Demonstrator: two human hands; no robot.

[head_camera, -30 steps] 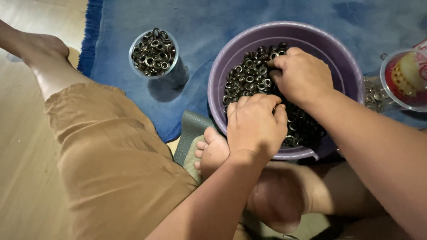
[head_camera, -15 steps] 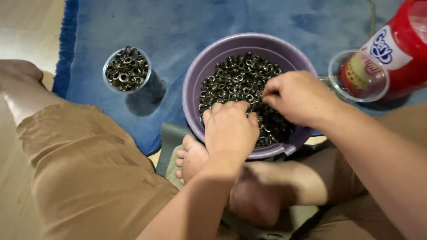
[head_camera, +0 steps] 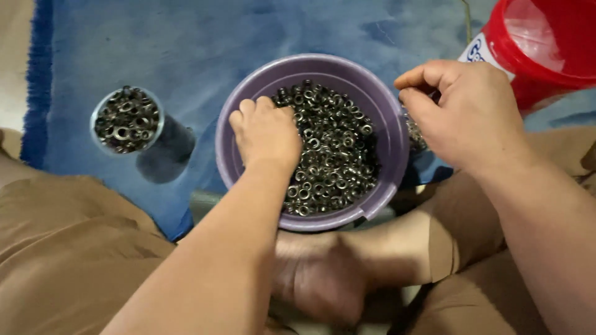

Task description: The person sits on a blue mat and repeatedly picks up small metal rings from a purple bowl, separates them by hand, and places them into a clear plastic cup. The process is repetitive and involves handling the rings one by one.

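Observation:
A purple bowl [head_camera: 323, 59] heaped with small metal rings [head_camera: 338, 155] stands on the rug in front of my crossed legs. My left hand [head_camera: 267, 133] is down in the bowl's left side, fingers curled into the rings. My right hand [head_camera: 462, 115] hovers just outside the bowl's right rim, thumb and fingertips pinched together as if on a few rings; its underside is hidden. Below it a clear container [head_camera: 415, 133] with more rings peeks out, mostly covered by the hand.
A small round cup [head_camera: 126, 120] full of rings stands left of the bowl on the blue rug [head_camera: 186, 49]. A red plastic container [head_camera: 546, 49] sits at the top right. My foot [head_camera: 316, 279] and tan trousers [head_camera: 68, 248] fill the near side.
My right hand has lifted out of the bowl and moved right, past its rim. My left hand stays among the rings. The view has shifted, bringing the red container closer in.

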